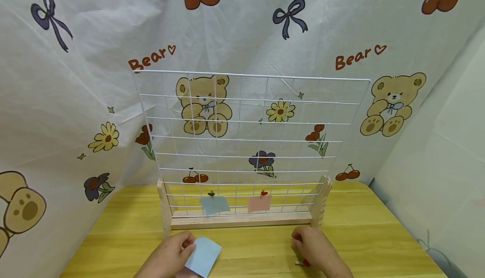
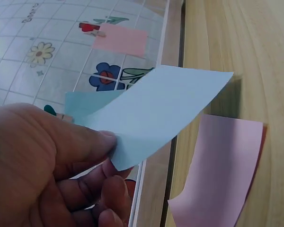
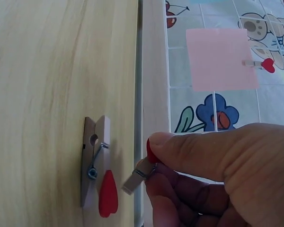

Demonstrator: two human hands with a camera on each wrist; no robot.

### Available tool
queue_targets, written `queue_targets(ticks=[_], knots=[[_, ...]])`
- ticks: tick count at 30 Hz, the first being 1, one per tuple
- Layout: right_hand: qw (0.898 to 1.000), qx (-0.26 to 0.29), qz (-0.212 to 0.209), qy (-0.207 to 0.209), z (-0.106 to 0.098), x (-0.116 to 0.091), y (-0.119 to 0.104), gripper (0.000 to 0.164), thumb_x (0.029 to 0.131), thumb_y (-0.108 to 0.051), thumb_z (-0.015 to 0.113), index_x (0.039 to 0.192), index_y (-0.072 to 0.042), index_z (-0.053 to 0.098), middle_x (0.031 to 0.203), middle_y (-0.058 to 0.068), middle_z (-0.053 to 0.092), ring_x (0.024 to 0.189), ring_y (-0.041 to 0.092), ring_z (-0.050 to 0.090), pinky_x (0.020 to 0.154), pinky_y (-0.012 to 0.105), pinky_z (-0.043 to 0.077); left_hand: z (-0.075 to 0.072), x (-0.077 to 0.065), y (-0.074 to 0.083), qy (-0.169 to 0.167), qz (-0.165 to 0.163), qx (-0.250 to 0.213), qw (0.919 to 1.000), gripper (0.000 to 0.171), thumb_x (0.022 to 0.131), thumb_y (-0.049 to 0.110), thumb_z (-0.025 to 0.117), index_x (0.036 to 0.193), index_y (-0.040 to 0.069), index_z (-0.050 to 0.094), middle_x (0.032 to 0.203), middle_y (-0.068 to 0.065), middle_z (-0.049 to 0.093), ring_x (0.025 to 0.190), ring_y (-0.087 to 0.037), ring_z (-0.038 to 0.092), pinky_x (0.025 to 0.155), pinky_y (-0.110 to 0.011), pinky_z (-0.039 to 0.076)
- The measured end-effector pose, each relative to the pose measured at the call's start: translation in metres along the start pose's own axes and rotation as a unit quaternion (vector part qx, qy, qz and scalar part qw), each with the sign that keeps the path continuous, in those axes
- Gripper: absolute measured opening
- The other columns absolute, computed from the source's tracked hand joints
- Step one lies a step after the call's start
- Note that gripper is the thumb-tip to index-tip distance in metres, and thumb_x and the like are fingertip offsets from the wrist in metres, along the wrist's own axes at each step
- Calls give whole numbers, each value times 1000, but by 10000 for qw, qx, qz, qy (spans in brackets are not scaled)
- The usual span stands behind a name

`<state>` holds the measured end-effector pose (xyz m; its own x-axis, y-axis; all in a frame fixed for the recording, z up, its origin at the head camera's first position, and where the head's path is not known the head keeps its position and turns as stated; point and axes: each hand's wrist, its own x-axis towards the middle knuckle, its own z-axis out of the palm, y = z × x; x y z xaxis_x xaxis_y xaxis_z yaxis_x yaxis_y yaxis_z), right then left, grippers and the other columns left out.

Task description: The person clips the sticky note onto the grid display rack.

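Between thumb and fingers, my left hand (image 1: 170,253) pinches a light blue sheet of paper (image 1: 204,256) by its edge, in front of the rack's left part. Below that sheet lies pink paper (image 2: 222,163) on the table. My right hand (image 1: 319,247), to the right, pinches a small wooden clothespin (image 3: 140,177) with a red heart, partly hidden by the thumb. Another red-heart clothespin (image 3: 95,161) lies on the table beside it. On the white wire grid (image 1: 242,121), clothespins hold a blue sheet (image 1: 215,206) and a pink sheet (image 1: 259,204).
The grid stands in a wooden base (image 1: 242,221) with side posts (image 1: 321,200) on the yellow wood-grain table (image 1: 371,236). A white cloth (image 1: 242,33) printed with bears and flowers hangs behind it. A thin cord (image 1: 433,248) hangs past the table's right edge.
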<state>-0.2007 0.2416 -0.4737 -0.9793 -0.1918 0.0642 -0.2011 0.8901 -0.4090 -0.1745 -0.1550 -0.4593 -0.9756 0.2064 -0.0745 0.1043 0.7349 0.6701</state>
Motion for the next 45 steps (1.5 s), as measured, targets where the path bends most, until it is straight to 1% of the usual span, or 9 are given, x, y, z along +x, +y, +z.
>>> queue_targets(ticks=[6,13,17,19,22,28,34,40,45], knots=[[10000,50,-13,-14,-1,0,-2,9,87,-12,79,83,-16,72,76,-11,65,66,2,51,61,23,46,-4,-3,1,131,324,-201,9992,4,98,17,67,99,14,65,92,3,68,79,-10,57,66,-25,47],[9998,121,170,-68,-2,1,-5,11,87,-12,79,83,-18,71,74,-10,62,66,5,50,60,23,44,-4,-7,4,224,625,-592,9960,5,99,18,67,97,14,65,83,3,60,63,-2,47,54,-22,41],[9998,146,104,-75,-3,0,-6,12,86,-11,80,82,-18,71,75,-10,63,67,4,51,62,23,46,-5,-7,7,372,753,-672,9942,5,98,19,68,95,15,67,82,3,58,62,-1,45,54,-22,40],[9998,168,46,-79,-3,0,-6,12,85,-11,80,82,-18,70,76,-11,64,68,4,51,62,23,46,-6,-6,9,493,827,-765,9924,4,97,18,69,96,15,69,85,3,61,62,0,45,55,-21,41],[9998,201,-14,-92,-4,0,-7,12,85,-11,80,83,-18,71,76,-11,64,68,3,51,62,23,46,-8,-5,13,706,751,-991,9897,4,96,17,70,98,13,71,90,2,66,62,-1,46,56,-21,42],[9996,237,-71,-168,-5,0,-9,10,86,-12,80,85,-18,72,77,-12,65,68,1,52,63,22,48,-14,-3,27,1174,249,-1687,9783,11,93,19,75,102,14,72,90,2,68,66,-6,51,61,-22,45],[9989,335,-314,-57,-6,-1,-11,5,87,-13,79,87,-14,74,79,-11,68,67,-2,52,61,21,48,-23,2,38,1656,298,-1883,9676,11,93,25,75,101,17,73,79,1,63,66,-8,51,60,-22,44],[9984,274,-489,-16,-6,-2,-13,7,88,-16,78,84,-19,73,80,-13,68,68,-4,50,61,21,45,-35,8,43,1759,220,-1964,9644,16,96,31,72,104,17,71,73,-2,53,65,-11,47,58,-24,41],[9985,200,-510,-15,-5,-1,-16,8,89,-17,77,84,-21,73,80,-13,67,68,-4,49,62,21,45,-45,13,46,1792,272,-1973,9635,24,98,35,70,108,14,70,73,-2,51,64,-11,45,56,-26,40]])
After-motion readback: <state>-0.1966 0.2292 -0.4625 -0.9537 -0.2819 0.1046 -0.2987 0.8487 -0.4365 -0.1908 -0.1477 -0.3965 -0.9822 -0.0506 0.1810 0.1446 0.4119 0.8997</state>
